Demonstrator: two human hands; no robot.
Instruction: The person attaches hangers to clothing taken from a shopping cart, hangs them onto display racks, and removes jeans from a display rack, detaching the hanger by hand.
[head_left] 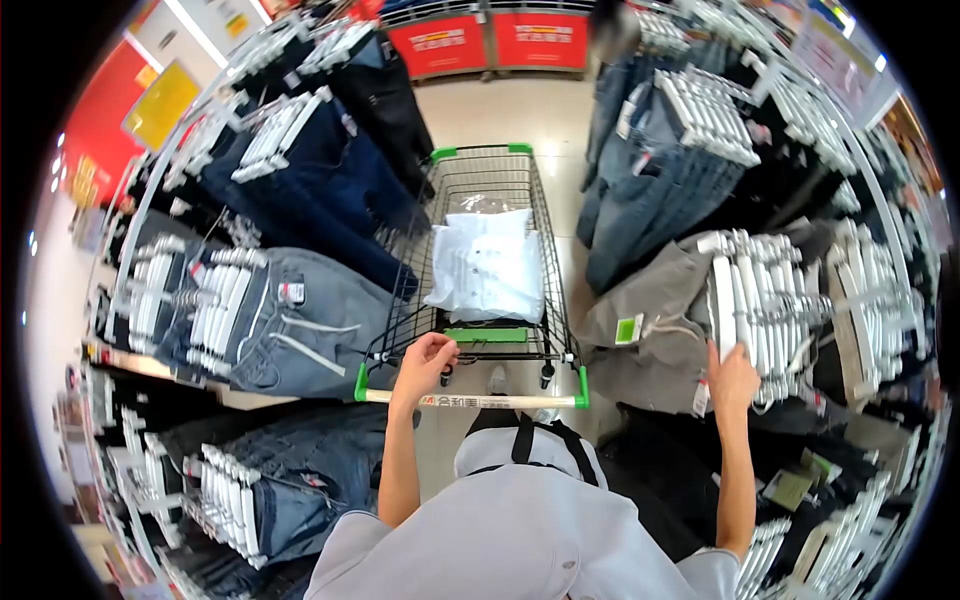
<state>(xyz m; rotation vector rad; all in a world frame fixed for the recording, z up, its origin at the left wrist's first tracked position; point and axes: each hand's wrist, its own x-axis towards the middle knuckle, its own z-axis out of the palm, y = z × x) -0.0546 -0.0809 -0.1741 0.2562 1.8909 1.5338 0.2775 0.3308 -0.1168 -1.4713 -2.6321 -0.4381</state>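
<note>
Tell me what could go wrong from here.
The right hand is at a row of tightly packed hangers; tugging one might drag its neighbours along.

The left hand is by the handle, with no firm grip visible, so the cart could roll if nudged.

Trousers hang close to the cart's left side and might snag on it.

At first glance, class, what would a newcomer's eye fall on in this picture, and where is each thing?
The shopping cart stands out first, mid-picture, with a pale, plastic-wrapped package in its basket. To its right, the right hand reaches up to crowded white hangers beside grey garments. Bright red signs line the top.
</note>
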